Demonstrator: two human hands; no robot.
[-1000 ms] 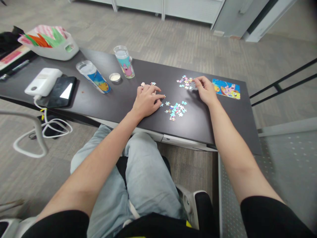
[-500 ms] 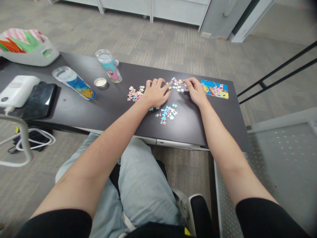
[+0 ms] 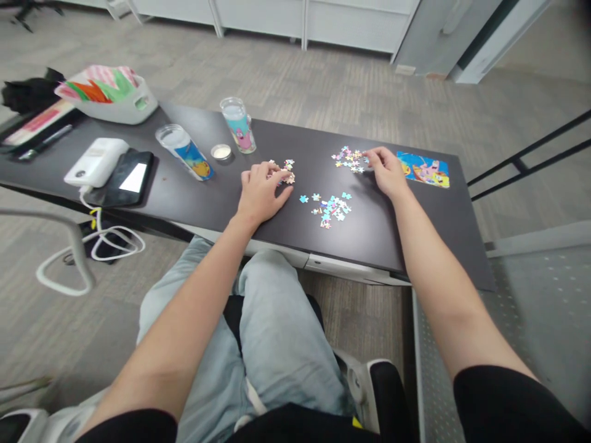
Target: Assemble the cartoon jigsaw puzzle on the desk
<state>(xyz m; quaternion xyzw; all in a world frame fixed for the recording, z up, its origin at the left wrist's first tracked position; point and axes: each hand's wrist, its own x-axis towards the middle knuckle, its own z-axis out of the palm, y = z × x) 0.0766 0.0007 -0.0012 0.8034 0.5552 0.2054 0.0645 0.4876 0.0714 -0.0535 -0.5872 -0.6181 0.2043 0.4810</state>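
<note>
My left hand [image 3: 261, 194] lies over the left pile of jigsaw puzzle pieces [image 3: 289, 176], fingers and thumb apart. It hides part of that pile. At the right edge of the far pile of puzzle pieces [image 3: 347, 158], my right hand [image 3: 386, 170] is closed in a pinch, with a small puzzle piece [image 3: 366, 160] at its fingertips. Nearer to me is a third, loose group of mostly blue and white pieces [image 3: 333, 207]. A blue and yellow cartoon picture card [image 3: 425, 169] lies flat just right of my right hand.
Left on the dark table [image 3: 369, 240] stand two clear-topped cartoon tumblers, one nearer [image 3: 187, 154] and one farther [image 3: 239, 126], with a small round tin [image 3: 221, 152] between them. Beyond are a black phone [image 3: 130, 178], a white cabled device [image 3: 96, 162] and a white basket [image 3: 113, 107].
My left hand has moved left, from beside the far pile onto the left pile. My right hand stays by the far pile. The camera view has turned somewhat left.
</note>
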